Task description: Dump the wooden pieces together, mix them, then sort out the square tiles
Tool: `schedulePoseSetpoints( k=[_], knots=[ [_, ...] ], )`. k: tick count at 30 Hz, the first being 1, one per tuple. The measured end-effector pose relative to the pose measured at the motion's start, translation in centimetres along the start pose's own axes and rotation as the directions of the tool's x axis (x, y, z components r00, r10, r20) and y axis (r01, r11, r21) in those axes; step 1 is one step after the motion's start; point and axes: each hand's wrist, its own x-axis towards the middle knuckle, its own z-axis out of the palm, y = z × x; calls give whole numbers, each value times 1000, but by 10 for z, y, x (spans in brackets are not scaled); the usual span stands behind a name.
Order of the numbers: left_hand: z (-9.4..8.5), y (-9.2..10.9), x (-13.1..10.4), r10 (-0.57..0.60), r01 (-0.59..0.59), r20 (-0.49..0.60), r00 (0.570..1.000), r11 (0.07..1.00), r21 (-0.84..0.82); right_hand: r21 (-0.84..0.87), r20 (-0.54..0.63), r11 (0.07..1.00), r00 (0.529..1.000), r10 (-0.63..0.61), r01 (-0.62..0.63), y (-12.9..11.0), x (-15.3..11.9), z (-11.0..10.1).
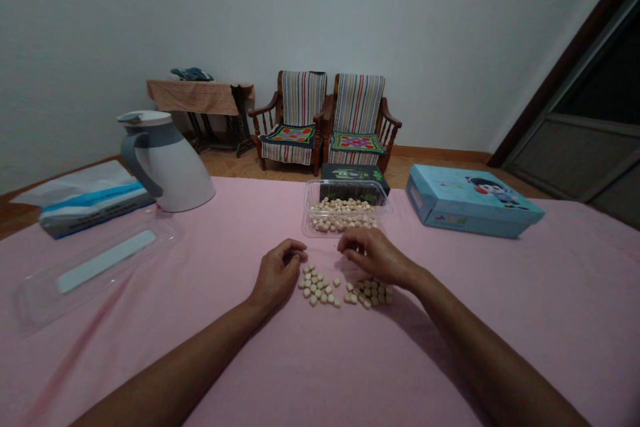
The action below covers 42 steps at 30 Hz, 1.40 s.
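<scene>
While both forearms slant in from the near corners over the pink cloth (310,367), the hands lie close together at the middle. The left hand (279,273) is low beside the cloth, wrist nearly straight, fingers loosely curled toward the right and the thumb a little apart from them; it is half open, with nothing visible in its grasp. Just right of it is a loose group of small pale pieces (316,285), and a little farther right a second group (375,292), with a stray piece (337,282) between them.

The right hand (371,255) hangs palm down over the far side of the right group, wrist bent so the fingers point left. Its fingers are bent, thumb and forefinger slightly apart; whether it pinches a piece, I cannot tell.

Just beyond the right hand is a clear tub (306,210) holding many more pieces. On the left lies a clear lid (43,293), with a tissue pack (95,207) and a white jug (175,170) farther off. On the far right is a blue box (475,203); a black box (356,175) is behind the tub. Two chairs (303,100) stand beyond the table.
</scene>
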Motion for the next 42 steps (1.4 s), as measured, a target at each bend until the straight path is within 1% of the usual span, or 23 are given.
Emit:
schedulePoseSetpoints(
  k=[2,4,6,8,11,12,14,15,16,17,18,20,21,22,23,25,27,30,33,35,36,39,42],
  knots=[
    [0,0,0,5,-5,2,1000,1000,7,-19,191,999,981,-23,27,-2,-3,11],
    [0,0,0,14,-14,5,1000,1000,10,-58,293,998,956,-1,18,-4,-5,21],
    [-1,0,0,19,-19,6,1000,1000,10,-104,326,994,945,6,29,-4,-7,28],
    [-1,0,0,18,-18,9,1000,1000,13,-127,326,990,945,-8,53,-3,-7,32],
    [0,-2,0,17,-17,10,1000,1000,8,-130,290,991,957,2,37,-2,-6,27],
    [0,-2,0,17,-17,11,1000,1000,4,-131,248,991,969,3,30,-1,-6,23],
    [0,-2,0,14,-14,13,1000,1000,2,-136,107,991,994,-2,16,2,-3,11],
    [0,-2,-1,11,-11,13,1000,1000,3,-139,4,990,1000,3,-3,3,-1,4],
    [1,-1,-1,7,-7,10,1000,1000,1,-134,-116,990,993,19,-34,6,0,-2],
    [1,0,-1,3,-3,7,1000,1000,-3,-109,-241,991,969,45,-73,9,2,-9],
    [1,1,-1,0,0,5,1000,1000,-8,-59,-356,993,931,75,-102,12,4,-14],
    [1,2,-1,-4,4,4,1000,1000,-12,86,-520,992,846,123,-92,19,6,-22],
    [1,2,-1,-2,3,5,1000,1000,-10,158,-562,986,815,140,-60,23,7,-24],
    [1,2,-1,0,0,5,1000,1000,-7,217,-583,976,798,152,-27,26,8,-25],
    [1,2,-1,3,-3,6,1000,1000,-4,258,-586,966,794,162,-7,28,8,-25],
    [1,1,0,5,-5,4,1000,1000,-3,287,-566,958,805,181,-14,28,8,-23],
    [1,-1,0,3,-3,2,1000,1000,-8,287,-521,957,830,198,-48,25,7,-19],
    [1,-5,1,5,-5,2,1000,1000,-9,222,-445,970,875,192,-100,17,6,-13],
    [1,-6,1,11,-11,7,1000,1000,-3,115,-299,988,944,138,-108,10,5,-5],
    [1,-6,1,12,-12,13,1000,1000,2,55,-160,996,984,80,-72,6,3,2],
    [1,-5,0,13,-13,14,1000,1000,6,30,-87,998,995,54,-51,4,2,6],
    [0,-2,0,15,-15,16,1000,1000,16,-15,84,1000,996,22,-21,-1,-2,21],
    [0,0,-1,11,-12,18,1000,1000,27,-30,157,999,988,15,-10,-6,-6,37]
  ],
)
